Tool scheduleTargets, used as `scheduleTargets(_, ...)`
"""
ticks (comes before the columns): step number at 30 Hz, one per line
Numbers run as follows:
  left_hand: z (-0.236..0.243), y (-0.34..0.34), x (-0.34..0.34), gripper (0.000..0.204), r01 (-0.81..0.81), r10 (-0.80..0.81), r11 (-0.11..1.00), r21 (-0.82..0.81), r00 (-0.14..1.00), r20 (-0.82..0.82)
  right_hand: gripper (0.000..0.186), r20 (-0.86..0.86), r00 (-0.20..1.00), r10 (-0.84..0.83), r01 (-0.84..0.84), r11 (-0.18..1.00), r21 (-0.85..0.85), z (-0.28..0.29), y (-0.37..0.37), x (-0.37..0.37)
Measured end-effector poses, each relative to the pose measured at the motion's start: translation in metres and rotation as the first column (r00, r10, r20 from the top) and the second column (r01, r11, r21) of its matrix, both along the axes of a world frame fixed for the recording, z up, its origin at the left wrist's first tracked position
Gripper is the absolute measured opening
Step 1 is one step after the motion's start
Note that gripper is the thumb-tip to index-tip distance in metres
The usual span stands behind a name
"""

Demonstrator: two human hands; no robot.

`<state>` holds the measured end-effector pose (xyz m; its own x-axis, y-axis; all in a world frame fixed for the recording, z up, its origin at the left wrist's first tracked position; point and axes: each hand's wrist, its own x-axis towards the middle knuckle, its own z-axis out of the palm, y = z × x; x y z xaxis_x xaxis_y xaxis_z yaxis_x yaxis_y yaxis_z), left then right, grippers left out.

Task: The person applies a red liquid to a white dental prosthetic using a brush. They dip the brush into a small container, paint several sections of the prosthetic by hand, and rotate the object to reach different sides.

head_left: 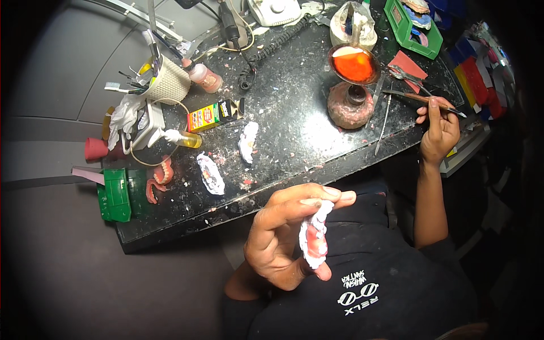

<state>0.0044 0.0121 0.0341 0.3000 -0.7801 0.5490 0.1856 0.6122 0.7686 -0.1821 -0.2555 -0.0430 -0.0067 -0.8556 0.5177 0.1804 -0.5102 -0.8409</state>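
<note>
My left hand (277, 241) holds a small white plaster piece (321, 218) with pinkish-red wax along its side, pinched between thumb and fingers in front of my dark shirt. Out at the right, my right hand (441, 129) grips a slim wax knife (416, 97) with a brown handle. Its short metal end points right, past the fingers. Left of that hand stands a round, wax-crusted burner (347, 110) with a dark neck. Above it, a metal dish (332, 67) contains glowing orange liquid. Two more white plaster pieces, one upper (248, 143) and one lower (211, 174), lie on the black bench.
Pink dentures (164, 172) and a green bin (115, 195) sit at the bench's left end. Behind them are a yellow-black box (207, 117) and a brush basket (171, 82). A red wax sheet (407, 69) and metal tools lie by the burner; a green tray (405, 28) stands far right.
</note>
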Motion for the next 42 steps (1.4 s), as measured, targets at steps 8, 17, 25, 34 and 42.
scheduleTargets(8, -0.002, -0.002, 0.002, 0.076, -0.02, 0.02, 1.0, -0.011, 1.0, 0.015, 0.015, 0.019, 1.0, -0.001, 0.001, 1.0, 0.02, 0.0, -0.003, 0.0)
scheduleTargets(17, -0.031, -0.016, 0.017, 0.074, -0.306, 0.254, 0.924, 0.23, 0.94, 0.229, 0.025, -0.146, 0.986, 0.079, -0.02, 0.929, 0.37, 0.021, -0.006, 0.0)
scheduleTargets(25, -0.03, -0.027, 0.015, 0.088, -0.302, 0.265, 0.892, 0.335, 0.952, 0.154, 0.019, -0.428, 0.829, 0.359, -0.21, 0.91, 0.356, 0.061, 0.018, -0.006)
scheduleTargets(34, -0.032, -0.023, 0.016, 0.086, -0.086, 0.122, 0.947, 0.311, 0.987, -0.1, 0.019, -0.764, 0.643, 0.059, -0.063, 0.998, 0.023, 0.066, 0.02, -0.013)
scheduleTargets(42, -0.038, -0.024, 0.02, 0.087, 0.01, 0.04, 0.964, 0.266, 0.983, -0.181, 0.024, -0.798, 0.601, 0.05, 0.012, 0.997, 0.071, 0.053, 0.012, -0.009)
